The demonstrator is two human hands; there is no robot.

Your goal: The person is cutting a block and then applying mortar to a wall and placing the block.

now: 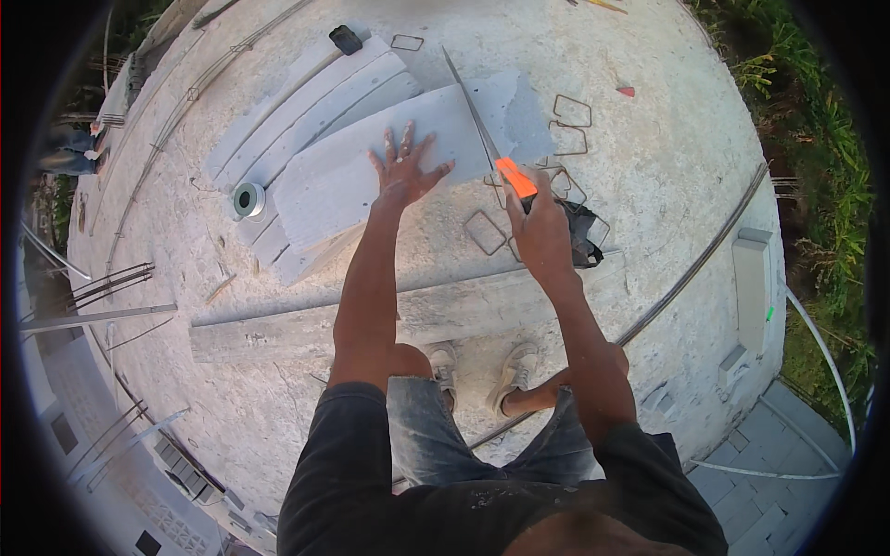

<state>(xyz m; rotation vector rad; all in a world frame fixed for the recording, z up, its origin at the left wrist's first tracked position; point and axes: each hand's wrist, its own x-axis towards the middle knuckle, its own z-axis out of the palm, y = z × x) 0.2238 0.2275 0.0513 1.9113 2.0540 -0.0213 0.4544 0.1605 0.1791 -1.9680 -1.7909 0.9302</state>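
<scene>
"Closest to us is the wearer's dark shirt (445, 510), leaning in on the near side of the pale grey slab (324, 185). What's furthest left around that slab?"

"Roll of wire (248, 201), just beside its left end, probably set there to stay off the top face. Beyond the slab's far edge lie more grey panels (306, 107), close together; perhaps they're grouped simply because they're alike."

"And the left hand (401, 174)?"

"Palm down on the slab itself, fingers fanned wide, thumb out toward the right. I'd say it's spread like that to share the weight and keep the slab from sliding. It's well clear of the blade, too, which seems sensible."

"So the saw (470, 107) comes next?"

"Yes, lying across the slab's right part, tip pointing away from the wearer. Whether the teeth bite into it, I can't tell."

"How's it held?"

"With the right hand (540, 218) wrapped round the orange handle, near the slab's near edge. Wrist and forearm roughly follow the blade's line, likely for better control."

"Anything further right?"

"Wire hoops (590, 115), scattered past the slab's right end, and a crumpled black bag (584, 239) nearer the wearer. Both seem dropped rather than arranged."
</scene>
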